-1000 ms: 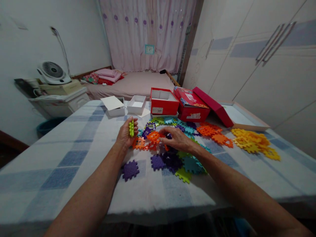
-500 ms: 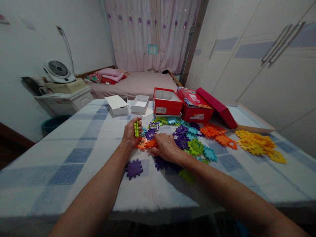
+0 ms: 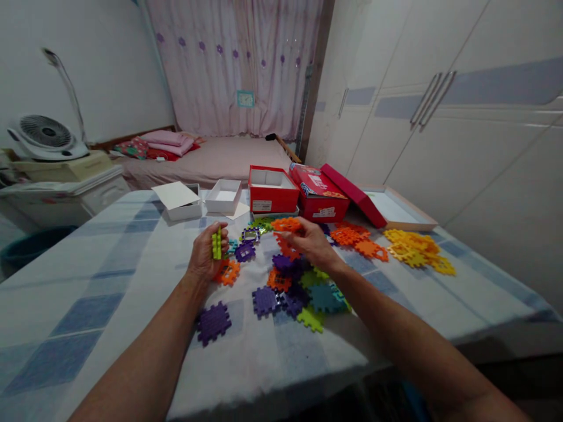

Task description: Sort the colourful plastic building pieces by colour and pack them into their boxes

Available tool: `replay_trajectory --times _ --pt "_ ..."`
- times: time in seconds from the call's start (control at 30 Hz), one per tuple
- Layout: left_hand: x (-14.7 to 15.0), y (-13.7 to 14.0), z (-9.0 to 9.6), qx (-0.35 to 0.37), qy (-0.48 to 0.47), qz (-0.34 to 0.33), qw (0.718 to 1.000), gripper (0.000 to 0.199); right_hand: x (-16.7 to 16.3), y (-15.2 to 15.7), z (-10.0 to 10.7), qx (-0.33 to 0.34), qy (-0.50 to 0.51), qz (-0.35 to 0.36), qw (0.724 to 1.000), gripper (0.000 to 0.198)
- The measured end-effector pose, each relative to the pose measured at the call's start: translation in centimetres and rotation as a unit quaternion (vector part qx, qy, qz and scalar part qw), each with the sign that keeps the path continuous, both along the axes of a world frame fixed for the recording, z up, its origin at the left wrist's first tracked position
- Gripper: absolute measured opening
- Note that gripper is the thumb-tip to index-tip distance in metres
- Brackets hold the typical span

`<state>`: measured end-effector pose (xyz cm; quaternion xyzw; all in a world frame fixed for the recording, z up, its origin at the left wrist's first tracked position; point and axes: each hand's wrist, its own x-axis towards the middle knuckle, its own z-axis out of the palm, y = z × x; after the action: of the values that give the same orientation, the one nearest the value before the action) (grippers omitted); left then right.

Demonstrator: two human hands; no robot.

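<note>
My left hand (image 3: pixel 206 252) is closed around green puzzle tiles (image 3: pixel 216 243) with notched edges, held upright. Beside it on the cloth lie an orange tile (image 3: pixel 227 272) and purple tiles (image 3: pixel 245 252). My right hand (image 3: pixel 313 239) pinches orange puzzle tiles (image 3: pixel 287 225), raised over the mixed pile; how many it holds I cannot tell. Under and in front of that hand, the pile has purple, green, orange and teal tiles (image 3: pixel 324 296). A single purple tile (image 3: pixel 213 322) rests near my left forearm.
An orange heap (image 3: pixel 352 235) and a yellow heap (image 3: pixel 420 251) of tiles lie to the right. Along the back stand white boxes (image 3: pixel 223 196), an open red box (image 3: pixel 273 199), a second red box (image 3: pixel 321 199) and a leaning red lid (image 3: pixel 354 194). Checked cloth (image 3: pixel 109 293) covers the table.
My right hand has lifted orange tiles from beside my left hand and carried them right, over the pile. My left hand still grips the green tiles. The camera view has turned right.
</note>
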<state>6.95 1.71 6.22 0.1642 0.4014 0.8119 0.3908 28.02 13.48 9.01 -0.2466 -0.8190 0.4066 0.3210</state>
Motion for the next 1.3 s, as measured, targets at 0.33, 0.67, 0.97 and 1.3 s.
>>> replay_trajectory --times 0.33,0.67,0.97,1.3 --pt "-0.3 0.1 -0.4 -0.006 0.007 -0.006 1.000 0.015 13.4 13.0 -0.8 0.052 -0.129 -0.282 0.949 0.033" --pt "0.2 0.0 0.2 0.001 -0.028 0.000 1.000 0.009 12.9 10.5 -0.3 0.232 -0.186 -0.352 0.887 0.035" --pt "-0.1 -0.1 0.4 0.011 -0.037 0.001 0.999 0.009 2.6 -1.5 0.8 0.237 -0.261 0.274 0.895 0.057" --pt "-0.4 -0.2 0.9 0.037 -0.056 0.048 0.997 0.012 1.5 -1.3 -0.7 0.226 -0.236 0.256 0.910 0.037"
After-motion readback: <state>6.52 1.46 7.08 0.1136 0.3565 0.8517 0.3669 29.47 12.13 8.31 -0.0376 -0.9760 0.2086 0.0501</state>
